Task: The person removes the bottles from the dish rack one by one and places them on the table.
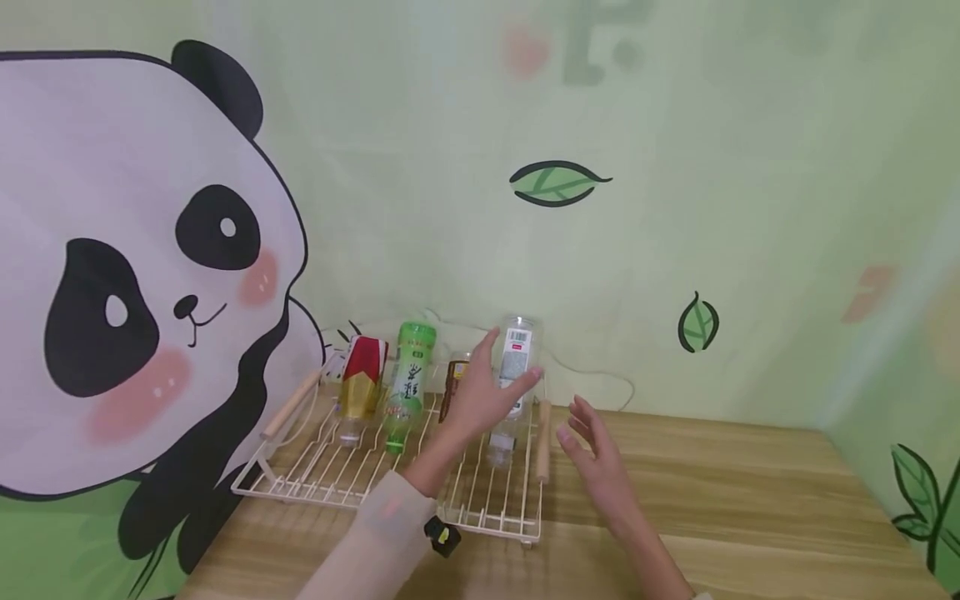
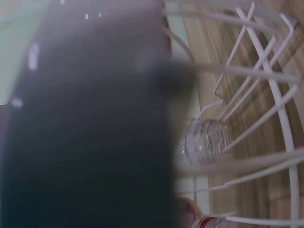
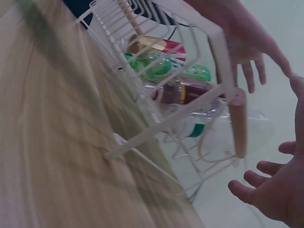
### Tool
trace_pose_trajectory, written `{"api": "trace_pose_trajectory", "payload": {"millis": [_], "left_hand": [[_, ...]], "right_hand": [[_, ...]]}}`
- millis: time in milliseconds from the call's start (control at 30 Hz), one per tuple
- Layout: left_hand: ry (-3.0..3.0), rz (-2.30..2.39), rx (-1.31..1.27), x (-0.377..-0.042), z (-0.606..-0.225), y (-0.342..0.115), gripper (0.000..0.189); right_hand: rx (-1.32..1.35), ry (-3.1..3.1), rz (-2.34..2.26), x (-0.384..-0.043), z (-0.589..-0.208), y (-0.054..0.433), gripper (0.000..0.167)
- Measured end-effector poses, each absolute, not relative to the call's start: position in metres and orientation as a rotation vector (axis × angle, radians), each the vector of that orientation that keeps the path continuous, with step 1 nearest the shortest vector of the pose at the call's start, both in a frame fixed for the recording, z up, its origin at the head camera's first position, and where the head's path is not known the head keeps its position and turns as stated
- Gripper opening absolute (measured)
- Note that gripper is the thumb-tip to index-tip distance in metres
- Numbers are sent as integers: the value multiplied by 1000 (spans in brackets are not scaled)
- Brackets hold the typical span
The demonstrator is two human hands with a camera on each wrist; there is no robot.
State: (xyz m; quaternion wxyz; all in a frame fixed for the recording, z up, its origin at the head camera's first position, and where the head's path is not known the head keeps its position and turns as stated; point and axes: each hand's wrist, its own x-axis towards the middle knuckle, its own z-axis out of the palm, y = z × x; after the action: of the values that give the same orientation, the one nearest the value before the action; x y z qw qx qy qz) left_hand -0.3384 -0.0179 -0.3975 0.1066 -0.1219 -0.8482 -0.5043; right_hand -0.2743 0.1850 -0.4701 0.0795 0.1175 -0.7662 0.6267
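Note:
In the head view, a clear plastic bottle (image 1: pixel 517 337) with a white label leans upside down at the right end of a white wire rack (image 1: pixel 491 527). My left hand (image 1: pixel 480 396) is over that bottle, thumb and fingers spread apart, and overlaps its label. Just right of the rack's wooden handle (image 1: pixel 544 442), my right hand (image 1: pixel 596 467) hovers with loosely bent fingers and holds nothing. Left of the clear bottle, the rack bears a brown-labelled bottle (image 1: pixel 452 385), partly hidden by my left hand, a green bottle (image 1: pixel 410 371) and a red-and-gold bottle (image 1: pixel 364 375).
The rack stands on a wood-grain table (image 1: pixel 720 492), with a second wooden handle (image 1: pixel 291 405) on its left side. Behind it hangs a pale green panda-print cloth (image 1: pixel 420 208). A dark blurred shape (image 2: pixel 90 133) covers much of the left wrist view.

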Motion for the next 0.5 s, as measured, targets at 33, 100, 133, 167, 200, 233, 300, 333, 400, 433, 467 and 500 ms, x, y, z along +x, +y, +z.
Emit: {"api": "trace_pose_trajectory", "payload": {"millis": [33,100,133,167,200,233,300,333,400,433,467,500], "left_hand": [[-2500,-1492,-358,-339,-398,-17,105],[-2505,-1501,-360,-341,-400,-15,105],[-2513,-1504,-354,-341,-401,-15,106],[-2519,-1510,-350,-340,-401,-16,106],[-2525,-1511,-346,-340,-401,-16,106],[-2535,-1509,-338,-339,-400,-16,107],[-2553,-1519,-332,-338,-401,-17,107],[-2565,-1520,-330,-337,-402,-17,106],[-2589,-1511,-331,-337,-405,-17,106],[-2601,-1507,-329,-337,-407,-18,106],[-2613,-1505,-328,-337,-409,-18,106],[-2619,-1504,-327,-337,-410,-18,106]], "right_hand": [[340,-2297,1898,-274,-474,182,67],[325,-2300,1946,-273,-480,177,68],[319,-2302,1966,-273,-482,175,68],[311,-2302,1988,-273,-484,172,68],[311,-2303,2006,-272,-486,170,68],[310,-2297,2026,-272,-487,169,69],[304,-2287,2054,-271,-488,166,70],[307,-2274,2071,-271,-489,165,69],[318,-2251,2101,-271,-490,164,68],[317,-2240,2120,-271,-491,163,67],[316,-2232,2141,-271,-493,163,67],[314,-2225,2160,-271,-494,162,67]]}}
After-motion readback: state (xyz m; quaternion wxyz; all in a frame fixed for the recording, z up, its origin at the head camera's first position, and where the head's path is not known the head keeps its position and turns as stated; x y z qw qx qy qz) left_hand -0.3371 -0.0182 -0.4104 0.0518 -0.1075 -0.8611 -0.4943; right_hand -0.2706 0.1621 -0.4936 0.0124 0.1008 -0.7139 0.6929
